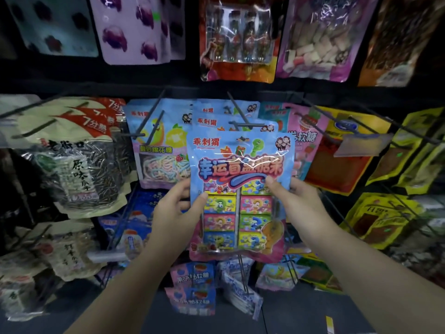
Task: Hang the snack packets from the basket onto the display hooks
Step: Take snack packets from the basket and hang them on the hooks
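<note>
Both hands, left hand point(179, 210) and right hand point(296, 201), hold the candy packet point(240, 189); its top hole probably should slide straight onto the hook point(250, 125) just behind.

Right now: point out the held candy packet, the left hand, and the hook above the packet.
held candy packet point(240, 165): head view, on its title lettering.
left hand point(175, 210): head view, back of the hand.
hook point(243, 124): head view, on its front crossbar.
</note>
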Tool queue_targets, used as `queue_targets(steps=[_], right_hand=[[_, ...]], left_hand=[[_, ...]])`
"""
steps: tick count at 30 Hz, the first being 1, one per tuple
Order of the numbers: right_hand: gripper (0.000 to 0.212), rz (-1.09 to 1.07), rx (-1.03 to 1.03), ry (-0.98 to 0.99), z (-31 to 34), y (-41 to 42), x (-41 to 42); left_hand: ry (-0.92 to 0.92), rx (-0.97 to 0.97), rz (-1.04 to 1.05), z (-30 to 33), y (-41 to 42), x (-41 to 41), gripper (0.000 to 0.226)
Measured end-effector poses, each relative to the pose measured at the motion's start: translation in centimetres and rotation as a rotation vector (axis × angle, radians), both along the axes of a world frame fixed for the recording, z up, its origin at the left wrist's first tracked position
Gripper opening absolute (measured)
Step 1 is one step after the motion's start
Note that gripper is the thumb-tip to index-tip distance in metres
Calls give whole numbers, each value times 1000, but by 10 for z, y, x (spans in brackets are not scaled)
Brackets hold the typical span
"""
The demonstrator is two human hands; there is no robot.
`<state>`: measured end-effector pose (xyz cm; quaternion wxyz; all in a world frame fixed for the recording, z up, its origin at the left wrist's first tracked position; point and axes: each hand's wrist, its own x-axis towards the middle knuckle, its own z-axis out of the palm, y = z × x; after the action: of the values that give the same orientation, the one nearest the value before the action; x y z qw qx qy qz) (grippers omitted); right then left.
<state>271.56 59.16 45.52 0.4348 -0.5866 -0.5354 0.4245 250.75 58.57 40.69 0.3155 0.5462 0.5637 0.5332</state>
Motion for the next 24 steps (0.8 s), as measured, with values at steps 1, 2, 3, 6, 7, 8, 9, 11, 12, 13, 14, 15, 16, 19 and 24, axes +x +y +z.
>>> queue_targets(steps=[1,2,3,6,7,8,9,11,12,13,14,15,16,19,24], right_hand=[[14,-10,-6,-4,-1,3,-1],[15,-18,-9,-11,-1,7,-2],[16,-19,-11,-17,-1,11,-3],[17,-3,-32,-24,-1,24,-6],[14,1,-40,-24,-2,30,-6],[15,0,-42,-20,-3,36,-6],[19,-6,-42,-18,-4,43,-5],[40,-29,-43,-15,-6,59,-5],[46,-38,-48,-25,-5,65,-6],[48,-44,-47,-40,-5,70,-8],[46,-55,-40,-59,-7,75,-10],[44,-78,-26,-67,-9,78,-11],[44,-103,-11,-77,-13,81,-12],[67,-187,86,-286,-31,69,-4],[31,78,689,-919,-85,-4,47]], left_hand=[[-5,-3,11,-1,3,0,39],[-11,-6,23,-2,6,1,37],[-22,-12,34,-2,9,1,34],[-45,-44,52,0,22,5,29],[-46,-54,56,2,28,6,28],[-39,-62,65,5,34,8,28],[-29,-66,78,7,41,10,28],[-13,-65,106,9,56,11,34],[3,-64,116,10,62,10,36],[25,-62,126,11,67,10,38],[49,-66,135,11,70,9,39],[67,-83,146,12,70,10,40],[78,-111,167,12,69,10,43],[148,-182,248,3,52,13,54],[603,94,170,-56,-21,43,38]])
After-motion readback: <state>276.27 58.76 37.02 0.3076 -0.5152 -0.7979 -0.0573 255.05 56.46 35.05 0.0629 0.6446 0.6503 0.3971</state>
